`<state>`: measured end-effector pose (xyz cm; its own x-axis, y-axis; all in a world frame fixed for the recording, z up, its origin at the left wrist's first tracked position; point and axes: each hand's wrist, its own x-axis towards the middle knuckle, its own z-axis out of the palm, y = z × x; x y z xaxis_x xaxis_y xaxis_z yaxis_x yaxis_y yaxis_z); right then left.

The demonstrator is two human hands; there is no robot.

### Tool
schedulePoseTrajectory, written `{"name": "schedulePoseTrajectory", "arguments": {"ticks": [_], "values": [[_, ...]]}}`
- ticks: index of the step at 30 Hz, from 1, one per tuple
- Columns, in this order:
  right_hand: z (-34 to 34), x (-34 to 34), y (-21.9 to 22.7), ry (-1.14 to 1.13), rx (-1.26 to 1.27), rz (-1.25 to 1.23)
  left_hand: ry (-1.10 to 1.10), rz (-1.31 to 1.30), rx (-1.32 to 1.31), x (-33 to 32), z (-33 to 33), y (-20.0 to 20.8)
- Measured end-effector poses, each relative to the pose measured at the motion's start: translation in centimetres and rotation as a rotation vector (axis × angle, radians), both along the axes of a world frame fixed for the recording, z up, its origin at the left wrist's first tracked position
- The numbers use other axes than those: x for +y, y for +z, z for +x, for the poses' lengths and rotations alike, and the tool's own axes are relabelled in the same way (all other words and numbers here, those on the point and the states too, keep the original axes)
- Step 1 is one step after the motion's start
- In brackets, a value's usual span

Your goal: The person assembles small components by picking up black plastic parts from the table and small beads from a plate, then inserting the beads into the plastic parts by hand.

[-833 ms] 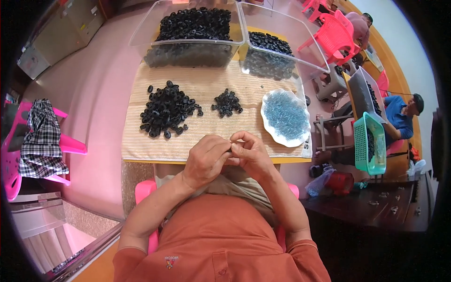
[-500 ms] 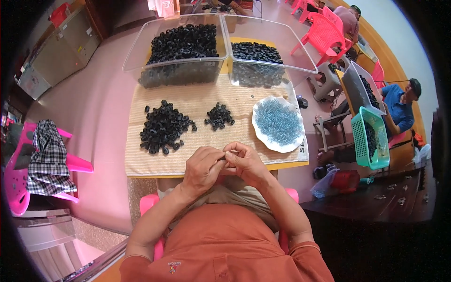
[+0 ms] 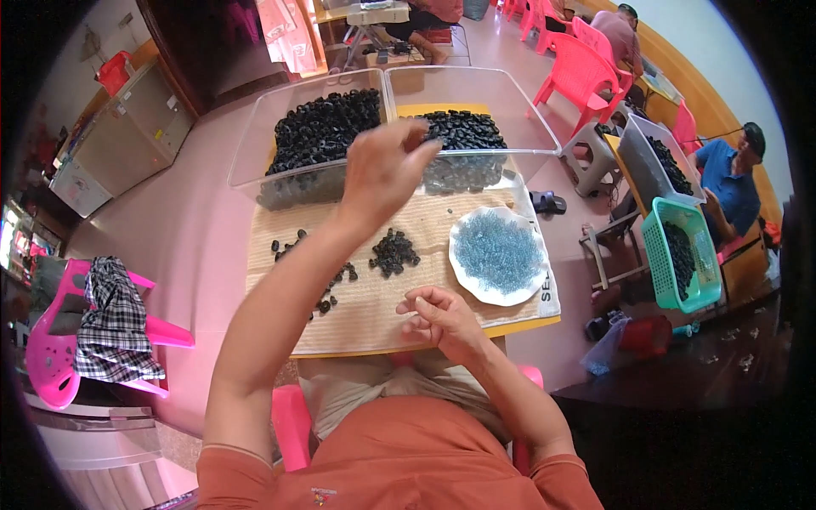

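My left hand (image 3: 384,170) is raised over the front wall of the clear right-hand bin (image 3: 531,151), beside its heap of black pieces (image 3: 463,129). Its thumb and fingertips are apart, and no piece shows between them. Near the table's front edge hovers my right hand (image 3: 446,321), its fingers loosely bent and spread, with nothing visible in them. Right of that hand stands a scalloped white plate (image 3: 459,274) full of small bluish clear pieces (image 3: 497,251). A small pile of black pieces (image 3: 394,252) lies on the striped cloth (image 3: 374,319); my left forearm partly hides a larger black pile (image 3: 293,245).
The clear left bin (image 3: 246,157) holds many black ring-like parts. At the right, a person in blue (image 3: 727,191) sits by a green basket (image 3: 688,285) and another clear bin (image 3: 633,153). A pink chair with a checked cloth (image 3: 115,314) stands left; a red chair (image 3: 578,76) stands behind.
My hands have come apart from their pinch together. The left has reached forward to the right bin, while the right has stayed near the table's front edge and loosened. The view has tilted up.
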<state>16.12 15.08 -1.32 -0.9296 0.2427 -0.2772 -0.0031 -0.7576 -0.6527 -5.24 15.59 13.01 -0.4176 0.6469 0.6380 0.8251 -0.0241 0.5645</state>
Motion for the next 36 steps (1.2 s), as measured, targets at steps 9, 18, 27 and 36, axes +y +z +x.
{"name": "schedulePoseTrajectory", "arguments": {"ticks": [9,18,27,36], "values": [[-0.2,0.9,-0.1,0.002,0.025,0.099,-0.028,-0.122,0.014,0.4,-4.2,-2.4],[-0.6,-0.3,-0.3,0.075,-0.070,0.172,-0.001,-0.630,0.034,-14.0,-9.0,-8.7],[-0.8,-1.5,-0.1,0.040,-0.084,0.149,-0.131,-0.579,0.071,-15.9,-8.3,-9.3],[-0.8,-1.3,-0.2,0.047,-0.087,0.167,-0.119,-0.631,0.163,-15.5,-8.7,-9.8]]}}
